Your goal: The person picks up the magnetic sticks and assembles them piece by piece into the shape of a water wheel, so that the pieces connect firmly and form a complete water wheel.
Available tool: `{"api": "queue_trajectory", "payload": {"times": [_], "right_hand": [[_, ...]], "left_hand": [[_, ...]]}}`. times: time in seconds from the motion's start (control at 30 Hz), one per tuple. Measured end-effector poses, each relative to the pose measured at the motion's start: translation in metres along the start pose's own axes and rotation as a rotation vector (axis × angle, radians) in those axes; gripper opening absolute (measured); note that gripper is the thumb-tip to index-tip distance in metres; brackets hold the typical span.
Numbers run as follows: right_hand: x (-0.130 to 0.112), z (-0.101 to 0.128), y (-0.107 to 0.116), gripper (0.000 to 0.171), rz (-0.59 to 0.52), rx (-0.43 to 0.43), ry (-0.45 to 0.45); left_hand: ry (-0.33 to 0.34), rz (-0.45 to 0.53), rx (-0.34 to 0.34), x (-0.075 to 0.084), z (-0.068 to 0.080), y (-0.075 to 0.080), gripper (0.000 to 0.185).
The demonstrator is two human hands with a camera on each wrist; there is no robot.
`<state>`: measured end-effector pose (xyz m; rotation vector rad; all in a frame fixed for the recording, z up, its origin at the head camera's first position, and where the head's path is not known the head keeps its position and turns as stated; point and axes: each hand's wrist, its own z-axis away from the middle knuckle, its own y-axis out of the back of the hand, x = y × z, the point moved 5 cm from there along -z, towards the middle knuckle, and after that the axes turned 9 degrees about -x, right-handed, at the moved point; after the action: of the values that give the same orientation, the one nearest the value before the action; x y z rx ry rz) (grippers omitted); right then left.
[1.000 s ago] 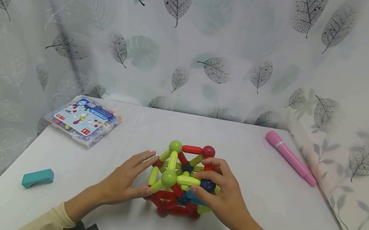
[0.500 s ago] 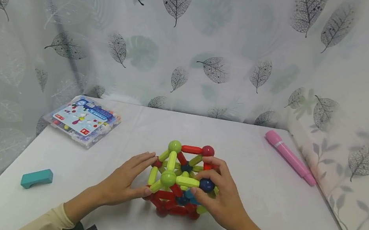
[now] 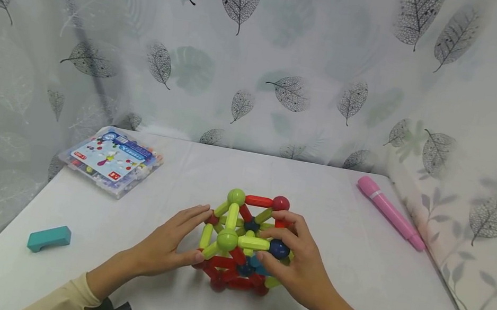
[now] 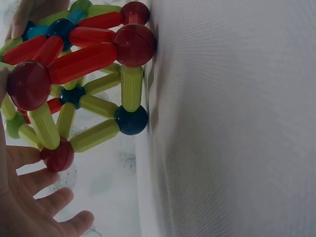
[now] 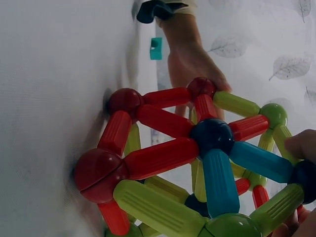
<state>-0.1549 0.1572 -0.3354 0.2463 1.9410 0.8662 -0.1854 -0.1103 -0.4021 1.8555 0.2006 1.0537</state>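
Observation:
A ball-and-stick frame (image 3: 253, 243) of red, yellow-green and blue pieces stands on the white table between both hands. The left hand (image 3: 163, 244) rests against its left side, thumb by a lower red ball and fingertips at a higher one. In the left wrist view those fingers are spread, two touching or beside a red ball (image 4: 58, 155). The right hand (image 3: 307, 263) pinches a dark blue ball (image 3: 279, 249) at the frame's right corner between thumb and fingers. This ball joins a yellow-green stick and, in the right wrist view, a blue stick (image 5: 261, 160).
A clear plastic case (image 3: 110, 158) with a printed card lies at the back left. A teal block (image 3: 49, 238) lies on the left, and a pink marker-shaped stick (image 3: 391, 213) at the back right. Leaf-patterned curtains (image 3: 263, 55) enclose the table (image 3: 198, 169).

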Motion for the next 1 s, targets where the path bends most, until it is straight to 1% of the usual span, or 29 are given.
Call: {"api": "queue_trajectory", "payload": {"times": [0.13,0.2,0.27,0.3,0.37,0.47,0.53,0.57,0.63,0.7,0.83,1.0], "right_hand": [[0.002,0.005,0.008,0.045,0.059,0.021,-0.007],[0.007,0.009,0.017,0.058,0.089,0.039,-0.011],[0.016,0.014,0.028,0.073,0.098,0.032,-0.022],[0.023,0.017,0.033,0.082,0.093,0.011,-0.034],[0.038,0.021,0.040,0.097,0.042,-0.078,-0.083],[0.064,0.028,0.043,0.110,-0.021,-0.274,-0.201],[0.078,0.031,0.039,0.113,-0.046,-0.394,-0.270],[0.083,0.032,0.036,0.114,-0.048,-0.437,-0.289],[0.089,0.031,0.032,0.114,-0.034,-0.477,-0.296],[0.092,0.028,0.028,0.112,-0.025,-0.476,-0.284],[0.098,0.019,0.028,0.110,-0.018,-0.441,-0.244],[0.112,0.001,0.028,0.109,-0.039,-0.460,-0.224]], "left_hand": [[-0.003,0.015,-0.015,0.000,0.000,-0.001,0.079],[-0.001,0.025,-0.032,0.000,0.000,-0.001,0.083],[0.006,0.042,-0.054,-0.001,0.001,-0.001,0.089],[0.011,0.048,-0.067,-0.001,0.001,-0.001,0.093],[0.029,0.064,-0.089,-0.003,0.001,-0.001,0.099],[0.060,0.098,-0.122,-0.006,0.002,0.000,0.106],[0.086,0.120,-0.139,-0.008,0.002,0.000,0.108],[0.091,0.133,-0.145,-0.009,0.002,0.001,0.109],[0.111,0.144,-0.157,-0.010,0.001,0.001,0.109],[0.123,0.143,-0.161,-0.011,0.000,0.002,0.108],[0.137,0.136,-0.159,-0.012,-0.005,0.006,0.108],[0.151,0.148,-0.170,-0.024,-0.017,0.012,0.110]]}}
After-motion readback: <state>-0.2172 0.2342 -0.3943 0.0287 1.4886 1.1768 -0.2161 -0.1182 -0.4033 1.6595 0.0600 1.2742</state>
